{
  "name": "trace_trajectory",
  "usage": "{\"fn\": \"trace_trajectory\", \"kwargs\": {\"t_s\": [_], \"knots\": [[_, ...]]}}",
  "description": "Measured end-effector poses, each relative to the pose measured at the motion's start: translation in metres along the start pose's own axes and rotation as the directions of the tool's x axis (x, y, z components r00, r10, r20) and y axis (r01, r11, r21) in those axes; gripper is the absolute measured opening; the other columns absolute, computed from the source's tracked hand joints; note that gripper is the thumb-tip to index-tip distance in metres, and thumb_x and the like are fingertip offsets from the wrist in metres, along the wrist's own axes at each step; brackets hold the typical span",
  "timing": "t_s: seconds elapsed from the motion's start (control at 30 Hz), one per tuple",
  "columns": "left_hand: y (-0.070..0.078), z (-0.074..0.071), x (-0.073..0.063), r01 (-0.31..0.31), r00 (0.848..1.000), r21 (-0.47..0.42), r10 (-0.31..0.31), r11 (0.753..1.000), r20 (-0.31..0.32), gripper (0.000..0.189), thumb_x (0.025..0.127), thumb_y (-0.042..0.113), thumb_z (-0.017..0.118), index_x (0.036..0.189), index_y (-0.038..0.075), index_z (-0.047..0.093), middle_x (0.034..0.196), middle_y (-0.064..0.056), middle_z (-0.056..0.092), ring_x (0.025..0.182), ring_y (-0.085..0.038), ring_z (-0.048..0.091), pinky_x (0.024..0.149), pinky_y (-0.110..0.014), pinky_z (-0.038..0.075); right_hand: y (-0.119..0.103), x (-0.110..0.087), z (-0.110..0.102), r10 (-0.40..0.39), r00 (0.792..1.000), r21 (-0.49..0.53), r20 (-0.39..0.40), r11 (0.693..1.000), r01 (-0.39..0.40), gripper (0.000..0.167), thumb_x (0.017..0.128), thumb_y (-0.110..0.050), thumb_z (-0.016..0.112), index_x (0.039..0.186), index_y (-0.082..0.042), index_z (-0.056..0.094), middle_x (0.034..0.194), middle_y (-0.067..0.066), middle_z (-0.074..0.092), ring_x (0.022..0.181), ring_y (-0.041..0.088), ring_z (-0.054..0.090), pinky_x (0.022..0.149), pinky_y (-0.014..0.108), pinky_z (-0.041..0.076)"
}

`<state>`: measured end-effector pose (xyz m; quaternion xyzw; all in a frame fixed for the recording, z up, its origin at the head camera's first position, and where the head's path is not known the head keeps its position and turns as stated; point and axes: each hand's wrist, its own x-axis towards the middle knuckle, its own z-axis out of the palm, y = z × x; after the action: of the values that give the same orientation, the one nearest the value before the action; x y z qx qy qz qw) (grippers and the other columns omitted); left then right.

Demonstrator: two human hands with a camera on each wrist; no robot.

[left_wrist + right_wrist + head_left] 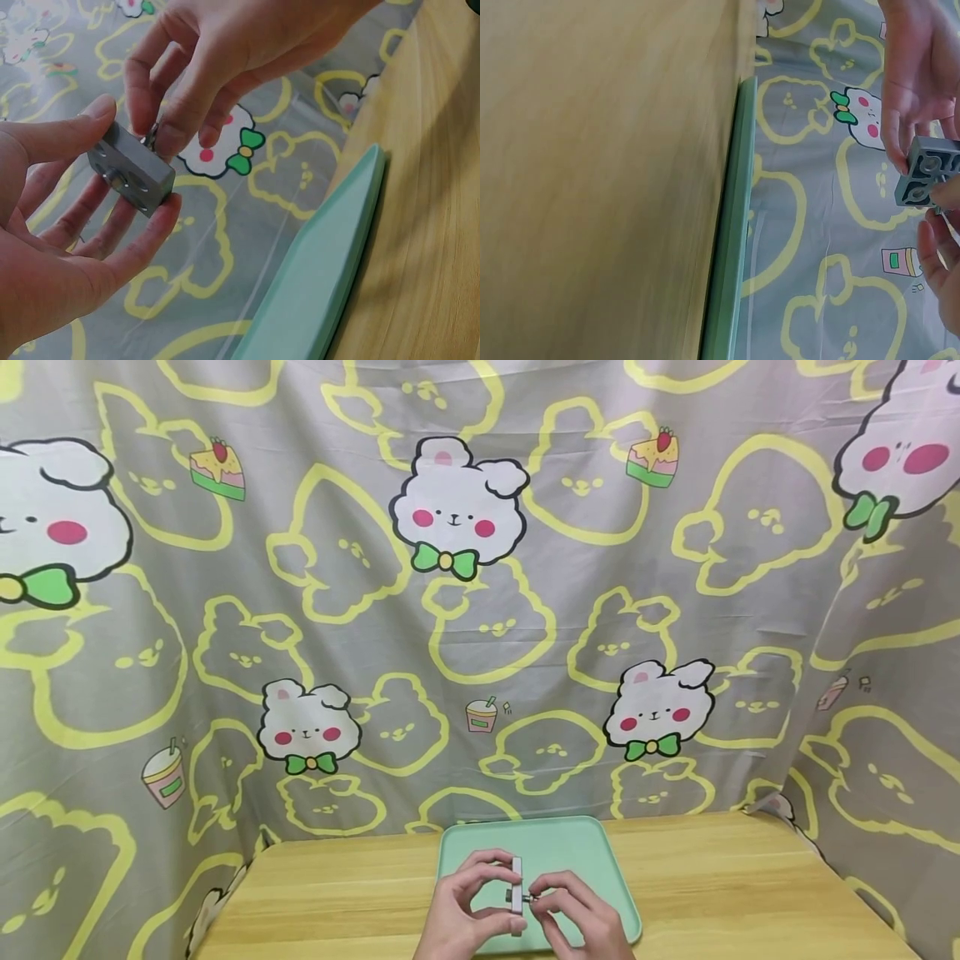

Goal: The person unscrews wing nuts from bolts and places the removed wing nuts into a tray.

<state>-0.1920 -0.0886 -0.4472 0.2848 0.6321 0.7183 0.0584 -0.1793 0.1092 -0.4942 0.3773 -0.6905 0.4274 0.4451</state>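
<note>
At the lower middle of the head view, going from left to right, comes the left hand (467,906), its thumb under and fingers over the two ends of a thin-edged gray rectangular block (517,878), gripping it upright. The block sits between the two hands, against the left fingertips; a short round stub (115,178) shows on its left-hand side. Just right of the block is a small metal piece (527,898), pinched by the fingertips of the right hand (588,918); its inner end meets the block's right side. Below them lies a mint-green tray (558,843), reaching right past the right hand, on a wood-grain table (705,885). In the right wrist view, the block's face at the right edge shows round recesses, partly covered by fingers.
</note>
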Motion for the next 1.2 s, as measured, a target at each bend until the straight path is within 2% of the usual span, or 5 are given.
{"fn": "trace_trajectory", "kwargs": {"t_s": [0.33,0.53,0.73,1.0,1.2], "knots": [[0.001,-0.001,-0.001,-0.002,1.000,0.027,0.003,1.000,-0.026,0.038,0.082,0.002,0.085,0.114,-0.008,0.068,0.137,-0.025,0.050,0.121,-0.022,0.060,0.086,-0.046,0.063,-0.010,0.007,-0.008,0.235,0.968,0.106,0.083,0.964,-0.243,0.038,0.080,0.005,0.085,0.105,-0.017,0.068,0.114,0.001,0.065,0.096,0.016,0.066,0.070,0.024,0.061],[0.001,0.000,0.000,-0.010,0.999,0.052,0.012,0.999,-0.039,0.038,0.079,0.003,0.087,0.112,-0.005,0.071,0.137,-0.026,0.051,0.125,-0.029,0.057,0.085,-0.045,0.063,-0.020,0.020,-0.018,0.678,0.707,0.317,0.202,0.638,-0.702,0.023,0.092,-0.009,0.078,0.111,-0.003,0.066,0.116,0.012,0.066,0.105,0.022,0.069,0.080,0.036,0.064],[0.002,0.003,-0.001,0.015,0.998,0.058,-0.011,0.998,-0.055,0.040,0.078,0.003,0.088,0.112,-0.007,0.071,0.138,-0.030,0.049,0.126,-0.036,0.054,0.084,-0.044,0.064,-0.014,0.025,-0.025,0.811,0.465,0.381,0.356,0.329,-0.864,0.036,0.098,-0.018,0.071,0.122,0.007,0.064,0.113,0.017,0.069,0.100,0.024,0.072,0.081,0.042,0.064],[0.000,0.007,-0.002,0.016,0.999,0.101,-0.012,0.995,-0.042,0.033,0.081,0.001,0.085,0.111,-0.004,0.072,0.137,-0.024,0.051,0.121,-0.028,0.056,0.082,-0.041,0.064,-0.003,0.016,-0.027,0.769,0.366,0.396,0.525,0.160,-0.904,0.038,0.103,-0.019,0.064,0.126,0.011,0.062,0.112,0.015,0.073,0.099,0.027,0.073,0.083,0.044,0.064],[-0.001,0.008,-0.001,0.013,0.999,0.109,-0.010,0.994,-0.035,0.031,0.081,0.002,0.086,0.110,0.000,0.074,0.135,-0.022,0.052,0.120,-0.025,0.057,0.082,-0.040,0.065,-0.004,0.015,-0.028,0.762,0.350,0.417,0.544,0.117,-0.902,0.037,0.101,-0.018,0.068,0.125,0.010,0.063,0.105,0.014,0.074,0.091,0.023,0.074,0.079,0.035,0.064]]}}
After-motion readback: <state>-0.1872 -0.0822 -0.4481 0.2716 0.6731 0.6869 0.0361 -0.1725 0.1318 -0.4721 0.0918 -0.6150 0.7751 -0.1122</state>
